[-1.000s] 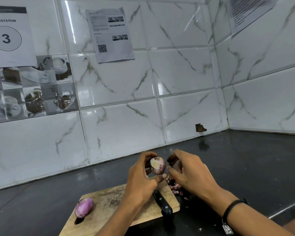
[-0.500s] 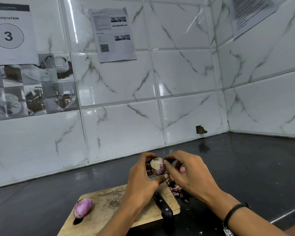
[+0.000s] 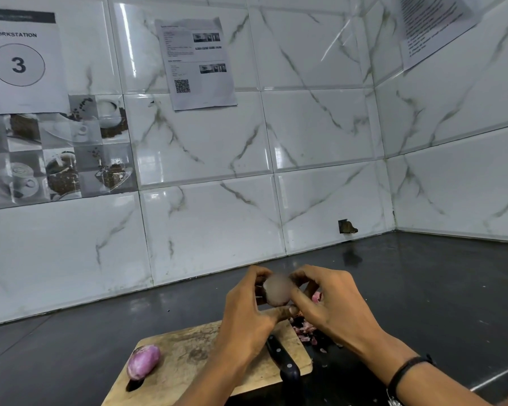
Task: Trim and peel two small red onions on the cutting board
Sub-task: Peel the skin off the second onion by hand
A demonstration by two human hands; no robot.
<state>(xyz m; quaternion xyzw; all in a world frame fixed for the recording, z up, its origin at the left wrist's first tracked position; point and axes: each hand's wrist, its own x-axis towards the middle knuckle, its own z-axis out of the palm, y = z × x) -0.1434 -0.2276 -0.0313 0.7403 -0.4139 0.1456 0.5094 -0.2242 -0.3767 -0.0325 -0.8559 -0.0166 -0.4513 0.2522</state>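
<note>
My left hand (image 3: 247,315) grips a small onion (image 3: 277,290) in the air above the far edge of the wooden cutting board (image 3: 194,358). The onion looks blurred. My right hand (image 3: 332,303) pinches the onion from the right with thumb and fingers. A second small red onion (image 3: 143,361), purple and smooth, lies on the board's left end. A black-handled knife (image 3: 285,364) lies on the board's right part, its blade hidden under my left hand.
Purple onion peels (image 3: 305,329) lie in a heap on the dark counter (image 3: 423,288) just right of the board. White tiled walls with taped papers close the back and right sides.
My right-hand fingers have closed in on the onion and moved across its top. Both hands stay above the board's far edge, and the onion has turned slightly.
</note>
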